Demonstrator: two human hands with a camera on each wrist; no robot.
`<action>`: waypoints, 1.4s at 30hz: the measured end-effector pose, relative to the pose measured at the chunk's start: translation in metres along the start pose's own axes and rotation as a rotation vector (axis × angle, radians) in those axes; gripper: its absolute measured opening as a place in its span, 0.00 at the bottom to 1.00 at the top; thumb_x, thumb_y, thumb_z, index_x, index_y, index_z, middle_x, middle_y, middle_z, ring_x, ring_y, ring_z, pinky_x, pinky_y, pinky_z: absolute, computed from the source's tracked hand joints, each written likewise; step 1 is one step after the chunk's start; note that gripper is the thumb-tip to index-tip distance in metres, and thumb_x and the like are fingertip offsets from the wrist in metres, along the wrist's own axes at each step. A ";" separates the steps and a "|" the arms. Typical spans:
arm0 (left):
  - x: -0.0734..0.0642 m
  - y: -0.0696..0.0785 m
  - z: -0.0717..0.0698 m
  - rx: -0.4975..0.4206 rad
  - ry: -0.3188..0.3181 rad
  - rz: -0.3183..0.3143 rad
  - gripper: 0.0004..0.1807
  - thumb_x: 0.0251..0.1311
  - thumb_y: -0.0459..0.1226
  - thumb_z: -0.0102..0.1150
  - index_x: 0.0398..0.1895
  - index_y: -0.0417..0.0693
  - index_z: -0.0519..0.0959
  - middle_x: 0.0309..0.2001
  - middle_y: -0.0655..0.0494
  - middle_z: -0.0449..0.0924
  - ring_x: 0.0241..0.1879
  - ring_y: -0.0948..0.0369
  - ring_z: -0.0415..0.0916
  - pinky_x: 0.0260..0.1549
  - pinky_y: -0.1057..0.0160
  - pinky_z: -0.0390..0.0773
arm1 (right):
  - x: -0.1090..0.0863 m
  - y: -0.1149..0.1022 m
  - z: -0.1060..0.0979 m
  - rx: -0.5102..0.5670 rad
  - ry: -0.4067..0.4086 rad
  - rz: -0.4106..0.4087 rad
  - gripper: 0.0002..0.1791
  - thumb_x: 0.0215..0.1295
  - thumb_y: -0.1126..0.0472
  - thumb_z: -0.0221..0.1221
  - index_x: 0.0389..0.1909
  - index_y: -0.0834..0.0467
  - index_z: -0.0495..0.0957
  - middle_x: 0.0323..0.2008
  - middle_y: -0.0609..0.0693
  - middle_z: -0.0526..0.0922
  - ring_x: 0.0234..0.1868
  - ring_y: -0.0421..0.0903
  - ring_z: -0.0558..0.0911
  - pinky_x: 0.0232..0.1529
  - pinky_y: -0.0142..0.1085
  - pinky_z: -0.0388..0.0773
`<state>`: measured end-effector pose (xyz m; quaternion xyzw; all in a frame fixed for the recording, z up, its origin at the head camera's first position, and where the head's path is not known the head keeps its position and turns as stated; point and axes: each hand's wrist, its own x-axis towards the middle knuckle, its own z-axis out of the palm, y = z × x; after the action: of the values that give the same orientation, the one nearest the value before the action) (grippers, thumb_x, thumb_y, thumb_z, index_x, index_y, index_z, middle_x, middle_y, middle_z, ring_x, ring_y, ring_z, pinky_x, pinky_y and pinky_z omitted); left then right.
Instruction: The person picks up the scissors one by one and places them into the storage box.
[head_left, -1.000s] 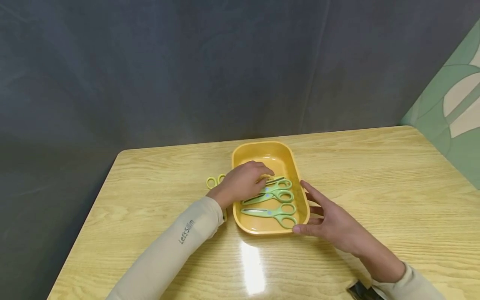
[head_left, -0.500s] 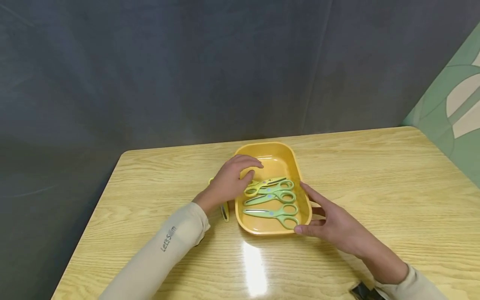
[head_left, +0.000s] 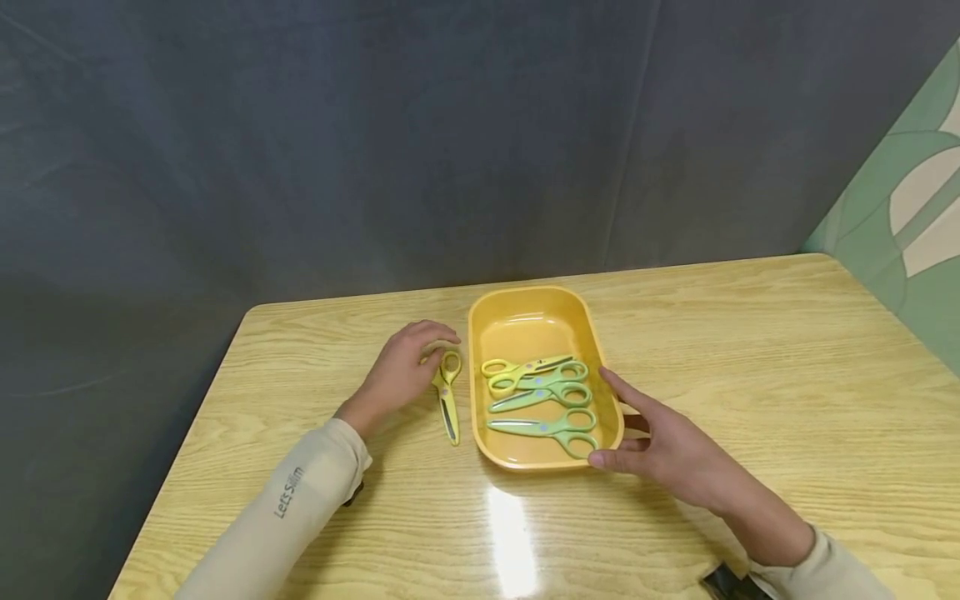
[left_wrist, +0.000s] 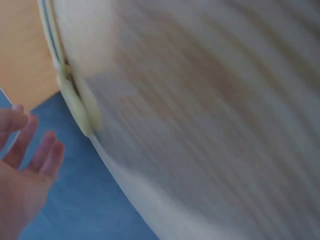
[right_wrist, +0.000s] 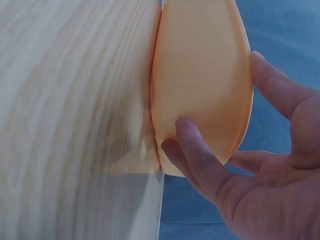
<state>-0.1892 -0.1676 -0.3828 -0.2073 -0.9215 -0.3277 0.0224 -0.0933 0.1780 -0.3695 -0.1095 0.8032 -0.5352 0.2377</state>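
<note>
A yellow tray (head_left: 525,331) holds yellow-handled scissors (head_left: 543,364) and several green-handled scissors (head_left: 536,427), all in its near half. To its left, more yellow scissors (head_left: 448,404) lie on the table, blades toward me. Over their handles hovers my left hand (head_left: 397,367), fingers loosely curved. In the left wrist view a gap shows between that hand and the scissors (left_wrist: 77,102). My right hand (head_left: 671,450) braces the tray's near right corner. In the right wrist view, extended fingers (right_wrist: 197,150) touch the tray's outer wall (right_wrist: 205,65) and another fingertip meets its rim.
The light wood table (head_left: 750,350) extends on both sides of the tray. A dark cloth (head_left: 450,150) hangs behind its far edge. A green-patterned surface (head_left: 870,200) stands at the far right. A black object (head_left: 727,583) sits by the right sleeve.
My left hand has moved left out of the tray, leaving the yellow scissors lying there, and is now by the pair on the table. The right hand stays at the tray.
</note>
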 end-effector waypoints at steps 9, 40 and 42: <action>-0.011 -0.014 -0.009 0.111 -0.170 0.170 0.23 0.60 0.19 0.55 0.52 0.49 0.83 0.61 0.52 0.77 0.65 0.53 0.71 0.66 0.51 0.71 | 0.001 -0.001 0.000 0.007 -0.004 -0.012 0.61 0.56 0.52 0.71 0.81 0.49 0.38 0.77 0.68 0.47 0.62 0.61 0.77 0.47 0.35 0.84; -0.035 -0.009 0.000 0.359 -0.270 0.343 0.11 0.62 0.39 0.66 0.47 0.59 0.85 0.43 0.67 0.79 0.44 0.67 0.73 0.43 0.62 0.72 | 0.000 -0.001 -0.004 -0.032 0.019 0.006 0.61 0.53 0.45 0.72 0.80 0.46 0.41 0.80 0.59 0.44 0.72 0.69 0.63 0.48 0.35 0.83; -0.035 -0.009 0.000 0.370 -0.266 0.319 0.10 0.63 0.40 0.66 0.47 0.59 0.85 0.43 0.67 0.80 0.43 0.67 0.74 0.43 0.62 0.71 | 0.000 -0.001 -0.004 -0.037 0.020 0.005 0.61 0.53 0.45 0.72 0.80 0.46 0.41 0.80 0.59 0.44 0.72 0.70 0.62 0.49 0.36 0.83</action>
<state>-0.1605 -0.1862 -0.3943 -0.3835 -0.9162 -0.1160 -0.0098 -0.0949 0.1808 -0.3674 -0.1065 0.8156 -0.5205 0.2291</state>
